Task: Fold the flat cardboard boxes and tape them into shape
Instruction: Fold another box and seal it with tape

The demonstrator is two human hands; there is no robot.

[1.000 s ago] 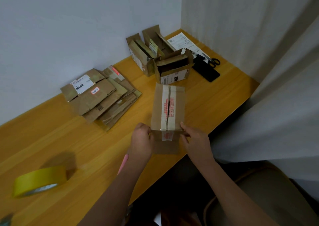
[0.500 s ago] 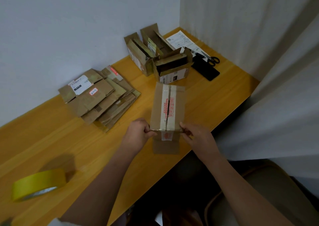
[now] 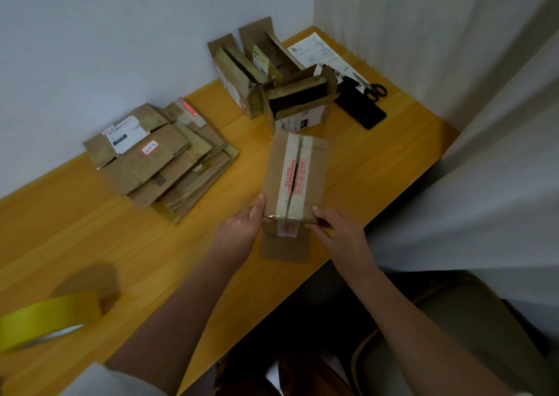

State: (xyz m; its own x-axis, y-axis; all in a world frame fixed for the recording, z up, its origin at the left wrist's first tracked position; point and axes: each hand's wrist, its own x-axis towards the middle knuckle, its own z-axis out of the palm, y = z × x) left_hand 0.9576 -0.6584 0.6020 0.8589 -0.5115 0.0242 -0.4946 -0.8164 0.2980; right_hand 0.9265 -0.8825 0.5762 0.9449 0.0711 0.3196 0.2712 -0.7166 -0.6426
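Observation:
A small brown cardboard box [image 3: 278, 172] with white tape and red print along its slit top seam stands near the front edge of the wooden table [image 3: 378, 159]. My left hand [image 3: 242, 229] grips its near left corner, thumb up along the side. My right hand [image 3: 338, 232] holds the near right corner, fingers curled round the edge. A pile of flat boxes [image 3: 157, 159] lies at the left by the wall. A yellow tape roll [image 3: 48, 317] sits at the near left.
Three folded boxes with open tops [image 3: 272, 78] stand at the back near the corner. Beside them lie a printed sheet [image 3: 314, 51], black scissors [image 3: 373, 88] and a flat black object [image 3: 360, 111]. A white curtain [image 3: 484, 184] hangs at the right; a chair [image 3: 447, 335] is below.
Both hands shifted slightly on the box's near end, and the box turned a little clockwise. My left thumb now lies up along the box's side.

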